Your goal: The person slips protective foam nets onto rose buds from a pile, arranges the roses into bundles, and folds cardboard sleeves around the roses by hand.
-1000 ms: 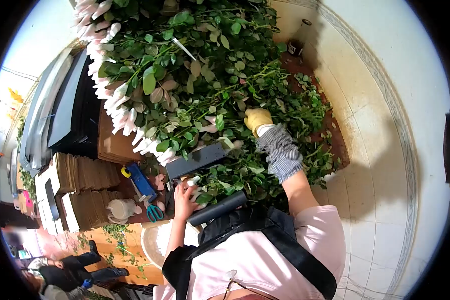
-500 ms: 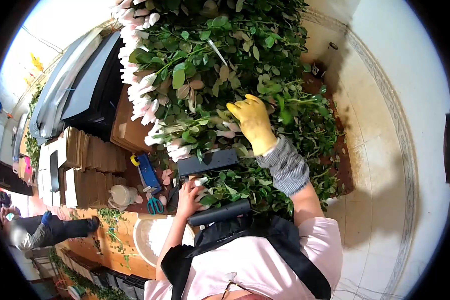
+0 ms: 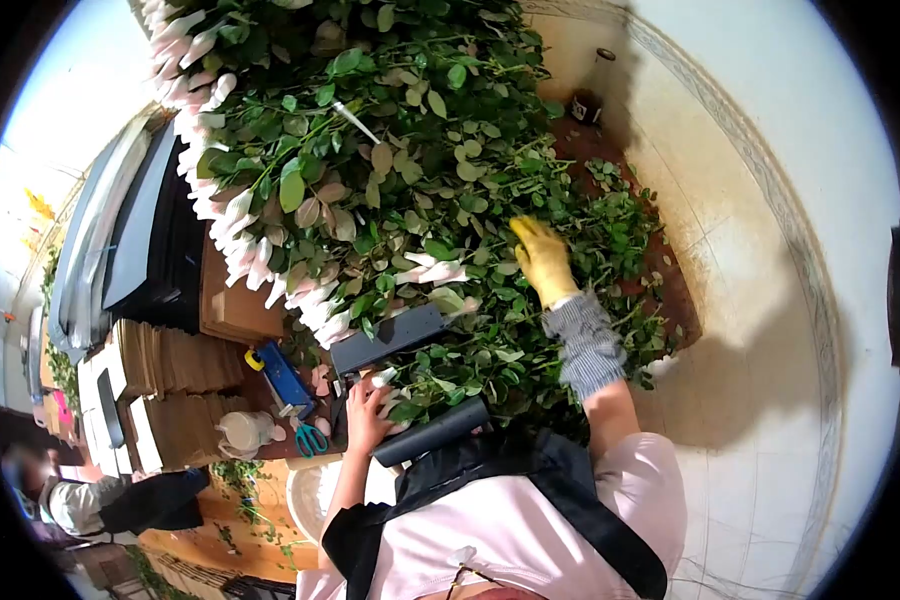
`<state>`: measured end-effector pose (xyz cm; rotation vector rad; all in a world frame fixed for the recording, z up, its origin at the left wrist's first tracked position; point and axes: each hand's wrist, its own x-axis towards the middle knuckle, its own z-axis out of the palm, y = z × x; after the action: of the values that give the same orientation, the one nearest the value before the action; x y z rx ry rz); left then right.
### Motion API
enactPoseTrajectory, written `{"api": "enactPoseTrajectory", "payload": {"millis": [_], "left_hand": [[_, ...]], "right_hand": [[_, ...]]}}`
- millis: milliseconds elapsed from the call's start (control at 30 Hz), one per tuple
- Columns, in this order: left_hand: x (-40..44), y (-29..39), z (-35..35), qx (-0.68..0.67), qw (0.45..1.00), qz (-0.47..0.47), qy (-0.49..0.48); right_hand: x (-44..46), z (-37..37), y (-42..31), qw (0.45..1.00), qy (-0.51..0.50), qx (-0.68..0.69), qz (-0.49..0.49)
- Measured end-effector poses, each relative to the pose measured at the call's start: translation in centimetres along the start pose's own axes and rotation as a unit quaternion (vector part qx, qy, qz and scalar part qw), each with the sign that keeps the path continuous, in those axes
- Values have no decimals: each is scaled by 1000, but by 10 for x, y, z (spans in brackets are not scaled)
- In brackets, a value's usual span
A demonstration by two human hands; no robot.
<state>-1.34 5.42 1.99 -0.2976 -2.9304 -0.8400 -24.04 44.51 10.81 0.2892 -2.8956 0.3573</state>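
My left hand, bare, touches pale wrapped flower heads between two dark padded bars; its fingers are slightly apart. The upper bar lies just above this hand, and the lower bar is beside my apron. Green leafy stems stretch right from the heads. My right hand, in a yellow glove, is over the leaves of the larger pile. Its fingertips are blurred, and no held stem can be made out. Several loose wrapped heads lie to its left.
Left of the flowers are teal scissors, a blue tool, a white mug and stacked cardboard. A white tub stands below. A bottle is near the wall. Another person is at lower left.
My right hand has moved from above the wrapped heads to the leaves on the right. More loose heads show above the upper bar. The view has shifted, and the other person's posture has changed.
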Motion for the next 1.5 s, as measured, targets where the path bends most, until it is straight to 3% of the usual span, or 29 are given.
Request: {"api": "enactPoseTrajectory", "payload": {"millis": [33,67,100,200,267,300,367,433,567,633,767,833,900,967,1167,1367,1500], "left_hand": [[0,-2,3,-2,1000,0,5],[1,-2,4,-5,1000,1,11],[1,1,3,-23,1000,-11,8],[0,-2,2,-8,1000,-16,-16],[0,-1,4,-13,1000,-21,-4],[-1,-2,4,-14,1000,-19,-2],[0,-1,2,-9,1000,-21,-11],[0,2,-2,-14,1000,-17,-18],[-1,2,-1,-10,1000,-12,-6],[2,-2,0,0,1000,-14,-2],[-1,0,1,-16,1000,-4,3],[1,7,-4,-16,1000,-7,6],[-1,2,0,-26,1000,-14,5],[-1,-1,2,-25,1000,-16,-3],[-2,4,-5,-31,999,-39,-15],[-4,-6,5,-36,999,-12,27],[-7,-7,7,-29,999,-21,34]], "right_hand": [[3,39,19,993,-102,43,48],[2,97,46,989,-141,46,1],[-4,128,55,992,-117,36,-25],[20,61,11,993,-106,-26,41],[42,41,3,996,87,-16,-21],[55,17,-13,992,123,-7,-6],[97,-12,-26,994,82,-57,37],[140,-8,-12,986,149,-70,18],[173,33,31,972,98,-216,1],[178,19,15,961,-36,-273,15],[158,4,15,969,16,-246,-12],[152,-13,13,970,-4,-241,-39],[160,-15,21,949,-143,-280,-36],[142,-28,24,944,-150,-292,-44],[43,-109,21,959,230,-142,-81],[-51,-148,68,974,169,-49,-144],[-99,-112,71,978,32,-120,-167]]}}
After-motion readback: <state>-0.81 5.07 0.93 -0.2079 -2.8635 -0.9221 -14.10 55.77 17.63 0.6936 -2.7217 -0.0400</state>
